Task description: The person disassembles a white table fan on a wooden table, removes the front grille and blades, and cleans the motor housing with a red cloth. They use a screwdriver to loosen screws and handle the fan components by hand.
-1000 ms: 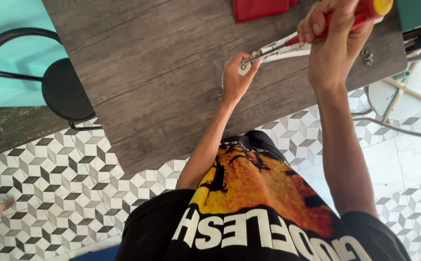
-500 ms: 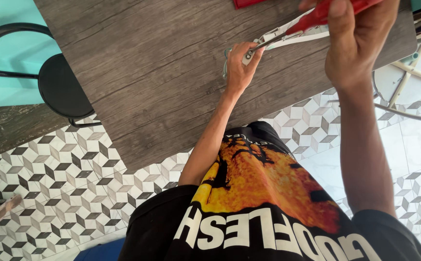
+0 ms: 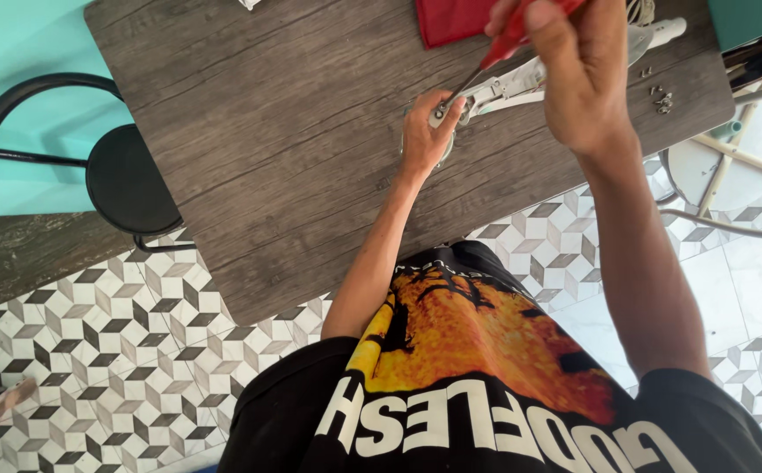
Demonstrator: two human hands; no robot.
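I am working over a dark grey wooden tabletop (image 3: 250,158) that I am looking straight down on. My left hand (image 3: 425,131) is resting near the middle of the tabletop, a little toward its right half, with the fingers curled and pinching the near end of a white metal part (image 3: 508,86). That part is lying flat on the wood and running away from my left hand toward the far right corner, where its other end is passing under my right hand.

My right hand (image 3: 578,66) is hovering above the far edge, closed in a fist around the red handle of a screwdriver (image 3: 508,39). The thin shaft is slanting down and to the left, and its tip is meeting the white part right at my left fingertips (image 3: 453,105), so the two hands are sitting close together with the part between them. I cannot tell whether the tip is seated in a screw.

A red cloth (image 3: 447,19) is lying at the far edge, just behind the screwdriver. A few small loose screws (image 3: 661,98) are scattered near the right edge of the tabletop, well apart from my left hand. A black round stool (image 3: 123,180) is standing beside the left edge, on the patterned tile floor (image 3: 118,350).
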